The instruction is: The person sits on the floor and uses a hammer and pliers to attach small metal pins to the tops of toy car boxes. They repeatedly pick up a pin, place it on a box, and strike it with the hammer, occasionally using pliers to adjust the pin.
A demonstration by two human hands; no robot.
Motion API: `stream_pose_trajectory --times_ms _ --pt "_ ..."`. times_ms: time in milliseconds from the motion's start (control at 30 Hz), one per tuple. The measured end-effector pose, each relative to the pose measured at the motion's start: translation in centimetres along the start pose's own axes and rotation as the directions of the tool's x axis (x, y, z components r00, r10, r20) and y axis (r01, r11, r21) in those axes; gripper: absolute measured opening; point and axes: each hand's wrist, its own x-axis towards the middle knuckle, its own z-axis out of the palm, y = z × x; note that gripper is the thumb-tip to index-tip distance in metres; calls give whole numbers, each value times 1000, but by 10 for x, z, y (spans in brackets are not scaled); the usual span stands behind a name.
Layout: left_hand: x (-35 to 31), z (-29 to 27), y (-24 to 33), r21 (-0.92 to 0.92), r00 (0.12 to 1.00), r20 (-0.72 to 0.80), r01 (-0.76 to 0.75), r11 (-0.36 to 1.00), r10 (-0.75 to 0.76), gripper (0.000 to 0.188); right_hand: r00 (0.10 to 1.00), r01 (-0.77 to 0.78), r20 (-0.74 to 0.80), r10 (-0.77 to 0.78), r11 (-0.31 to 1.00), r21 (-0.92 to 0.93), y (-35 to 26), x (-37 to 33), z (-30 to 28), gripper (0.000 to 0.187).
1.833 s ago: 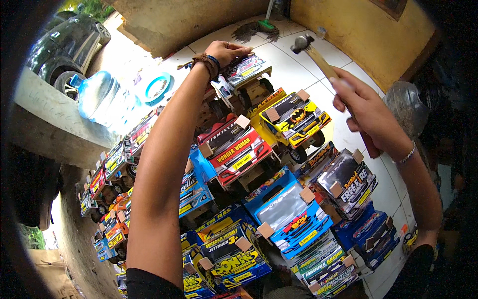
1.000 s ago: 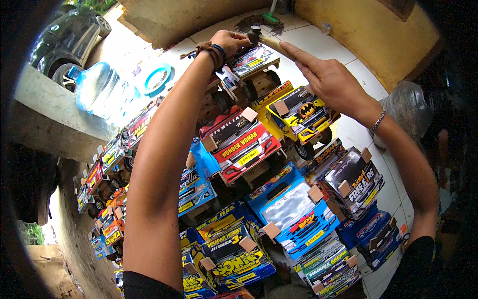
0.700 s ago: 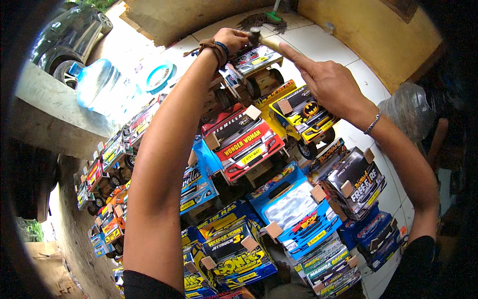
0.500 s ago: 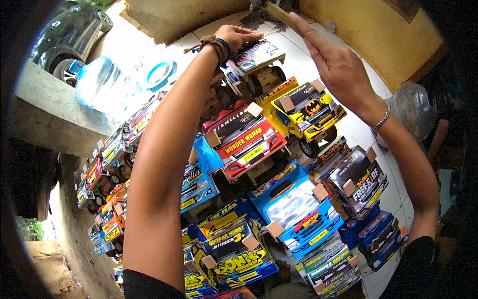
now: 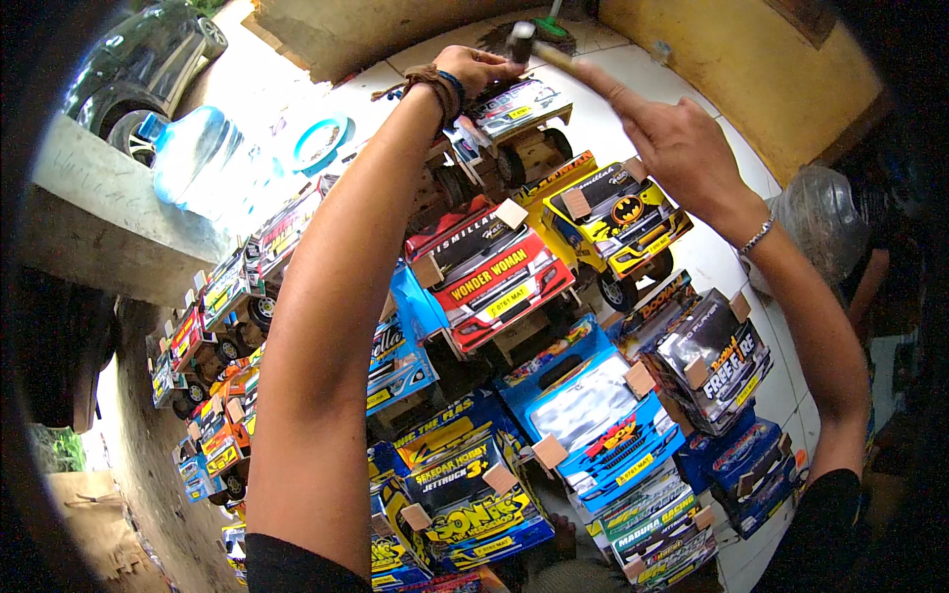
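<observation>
My right hand (image 5: 682,148) is closed round the wooden handle of a hammer (image 5: 557,59), its index finger stretched along the handle. The dark hammer head is right at the fingertips of my left hand (image 5: 474,67). Those fingers are pinched at the top edge of a white printed toy truck (image 5: 524,107). What they pinch is mostly hidden now; earlier a small pale piece showed there. Nearer stand a red toy truck (image 5: 494,282) and a yellow and black one (image 5: 621,212), each with small wooden squares at its windscreen corners.
More toy trucks fill the floor nearer to me, among them a blue one (image 5: 603,425) and a black one (image 5: 707,356). Further rows stand left of my left arm. A water jug (image 5: 193,158), a blue-rimmed basin (image 5: 318,143) and a green broom (image 5: 552,30) lie beyond.
The hammer head has come down from the top edge of the view to my left fingertips. My left hand stays at the white truck. The green broom has come into view.
</observation>
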Motion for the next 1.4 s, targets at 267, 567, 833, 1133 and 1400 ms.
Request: stream_pose_trajectory --times_ms 267,567,833,1133,1400 --pt "11 -2 -9 -132 994 81 -68 989 79 37 999 0 -50 3 998 58 3 6 3 54" --pt "-1 1 4 -84 996 64 72 994 -67 30 991 -13 -128 39 980 197 4 15 -7 50" --pt "0 3 1 -58 1000 -3 6 998 -6 36 957 111 -289 -35 962 250 17 8 9 48" --pt "-6 3 4 -65 999 33 -15 998 17 44 973 -73 224 55 995 69 14 7 9 50" --pt "10 1 -7 -137 997 70 -34 990 44 33 997 73 -6 -75 990 -119 29 7 14 52"
